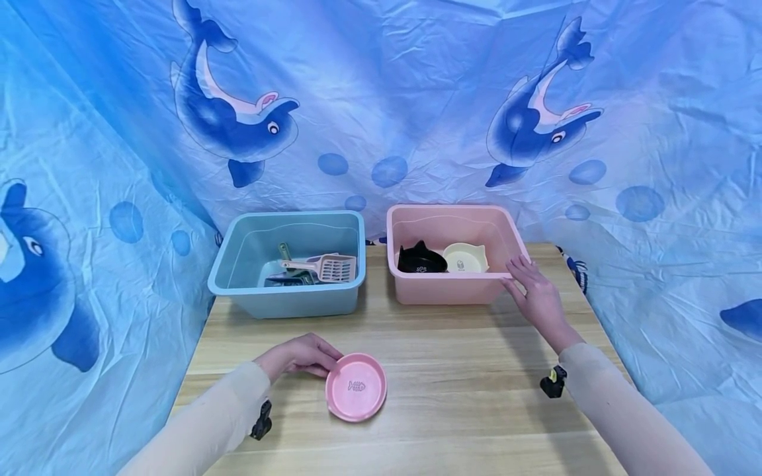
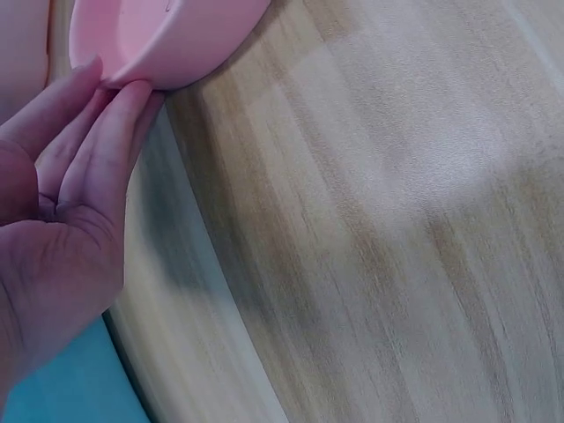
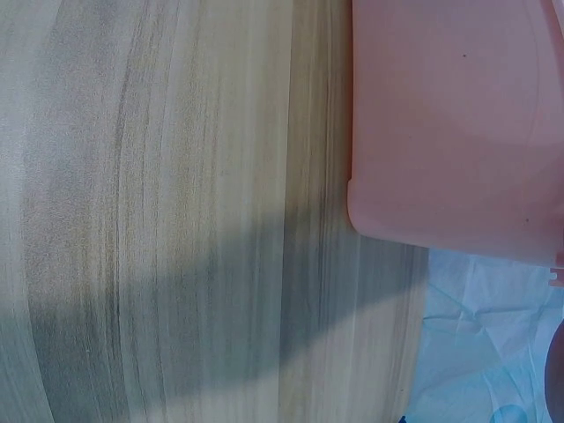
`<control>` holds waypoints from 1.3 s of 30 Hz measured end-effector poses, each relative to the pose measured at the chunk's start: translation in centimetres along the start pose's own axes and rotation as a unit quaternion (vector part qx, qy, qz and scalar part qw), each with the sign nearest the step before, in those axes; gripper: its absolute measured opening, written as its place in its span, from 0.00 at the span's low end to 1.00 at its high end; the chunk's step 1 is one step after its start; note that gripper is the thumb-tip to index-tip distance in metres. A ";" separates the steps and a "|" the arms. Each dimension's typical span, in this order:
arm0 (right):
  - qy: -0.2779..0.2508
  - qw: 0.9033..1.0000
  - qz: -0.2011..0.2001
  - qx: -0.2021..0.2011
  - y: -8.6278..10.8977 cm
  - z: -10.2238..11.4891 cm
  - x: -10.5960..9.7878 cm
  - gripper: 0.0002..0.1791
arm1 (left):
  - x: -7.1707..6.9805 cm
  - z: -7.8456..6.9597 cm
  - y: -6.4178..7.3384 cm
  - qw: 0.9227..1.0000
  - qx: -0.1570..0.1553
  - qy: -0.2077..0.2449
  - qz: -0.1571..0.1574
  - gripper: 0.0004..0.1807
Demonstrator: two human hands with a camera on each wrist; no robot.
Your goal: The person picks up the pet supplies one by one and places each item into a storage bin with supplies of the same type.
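Observation:
My left hand (image 1: pixel 303 355) pinches the edge of a round pink pet bowl (image 1: pixel 356 389) with a fishbone print inside. In the left wrist view, the thumb lies at the rim of the bowl (image 2: pixel 198 44) and the fingers press its outer wall. My right hand (image 1: pixel 536 294) holds the front right corner of a pink plastic bin (image 1: pixel 446 289), fingers over the rim and thumb at the front. Inside that bin sit a black cat-eared bowl (image 1: pixel 420 258) and a cream cat-eared bowl (image 1: pixel 466 258). Only a sliver of this hand shows in the right wrist view.
A blue bin (image 1: pixel 292 303) stands left of the pink one, holding a beige slotted litter scoop (image 1: pixel 336 268), a green-handled tool (image 1: pixel 284 251) and dark items beneath. Both bins stand toward the back of a wooden table (image 1: pixel 452 410). A blue dolphin-print cloth (image 1: pixel 440 99) hangs behind and at the sides.

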State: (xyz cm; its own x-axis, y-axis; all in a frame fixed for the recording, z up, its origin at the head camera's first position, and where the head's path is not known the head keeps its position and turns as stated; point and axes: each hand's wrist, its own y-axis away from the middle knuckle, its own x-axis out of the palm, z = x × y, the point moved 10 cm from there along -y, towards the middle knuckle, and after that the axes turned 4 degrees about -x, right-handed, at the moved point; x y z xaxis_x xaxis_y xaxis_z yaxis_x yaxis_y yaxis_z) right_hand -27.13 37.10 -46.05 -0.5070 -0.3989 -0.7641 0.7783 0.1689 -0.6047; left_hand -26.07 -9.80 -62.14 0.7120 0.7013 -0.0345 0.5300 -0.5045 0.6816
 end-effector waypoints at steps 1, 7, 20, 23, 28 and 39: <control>0.000 1.000 -0.001 -0.001 0.0 0.0 0.0 0.26 | 0.0 0.0 0.0 1.000 0.002 -0.003 -0.006 0.19; 0.001 1.000 0.006 0.003 -0.2 0.0 0.0 0.26 | -0.2 -0.4 0.0 0.998 0.004 -0.050 -0.046 0.17; -0.001 1.000 0.004 0.000 -0.4 0.2 0.1 0.26 | -0.5 -1.1 0.4 0.988 0.013 -0.117 -0.098 0.14; -0.001 1.000 0.008 0.001 -0.4 0.3 0.2 0.26 | -0.4 -1.3 0.5 0.988 0.012 -0.121 -0.094 0.14; 0.001 1.000 0.014 0.009 -0.2 0.2 0.1 0.27 | 0.6 -2.7 1.0 0.990 0.021 -0.126 -0.061 0.13; -0.001 1.000 0.024 0.018 0.0 0.1 -0.1 0.27 | 0.9 -11.4 4.8 0.983 0.033 -0.175 -0.049 0.13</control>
State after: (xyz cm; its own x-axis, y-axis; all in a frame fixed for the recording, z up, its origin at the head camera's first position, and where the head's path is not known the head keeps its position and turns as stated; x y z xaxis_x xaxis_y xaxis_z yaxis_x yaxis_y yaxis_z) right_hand -27.01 37.01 -45.94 -0.4682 -0.3928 -0.7915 0.8149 0.1545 -0.5586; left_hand -28.16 -5.84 -50.54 0.7653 0.5373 -0.3545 0.6238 -0.4830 0.6144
